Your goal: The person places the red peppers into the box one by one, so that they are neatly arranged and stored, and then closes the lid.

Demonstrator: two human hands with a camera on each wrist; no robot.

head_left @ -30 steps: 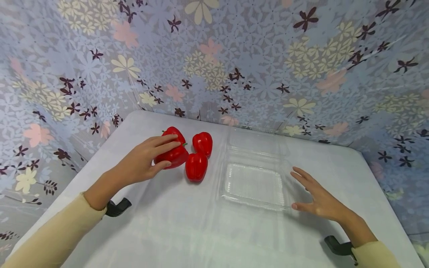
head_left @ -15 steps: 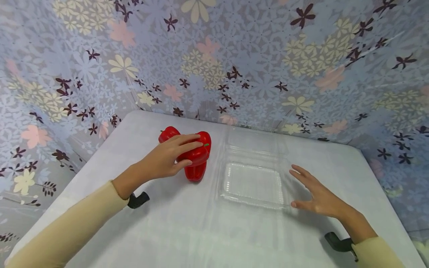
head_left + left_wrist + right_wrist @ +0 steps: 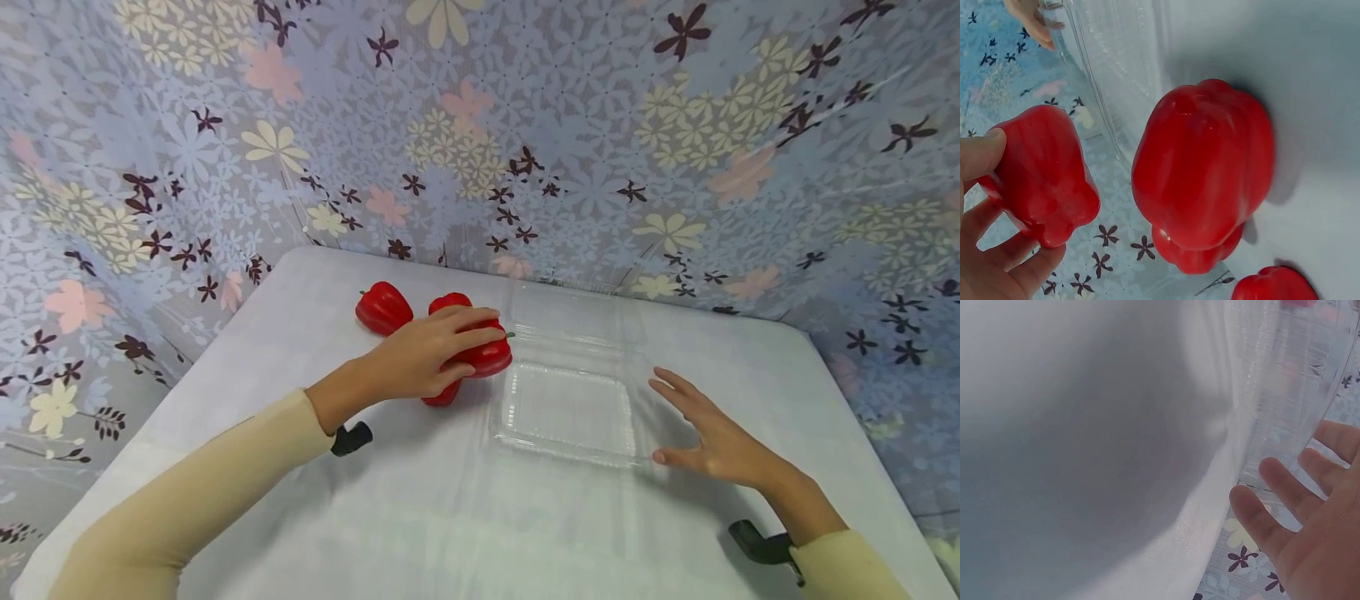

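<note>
My left hand (image 3: 427, 354) grips a red bell pepper (image 3: 491, 357) with a green stem, raised beside the left edge of a clear plastic container (image 3: 570, 412). The left wrist view has that held pepper (image 3: 1047, 169) between thumb and fingers. Below and behind the hand, two more red bell peppers show partly: a back one (image 3: 450, 301) and a front one (image 3: 442, 395). Another bell pepper (image 3: 382, 307) lies farther left. My right hand (image 3: 712, 442) hovers at the container's right side, fingers spread and holding nothing. Whether its fingertips touch the container, I cannot tell.
The container's clear lid (image 3: 566, 312) lies folded back toward the wall side. A white cloth (image 3: 420, 517) covers the table. Flowered fabric (image 3: 465, 150) hangs behind it. Dark wrist mounts (image 3: 761, 546) stick out beneath both wrists.
My left hand has carried the bell pepper rightward, from the left pepper past the other two, to the container's left edge. The right hand has stayed in place.
</note>
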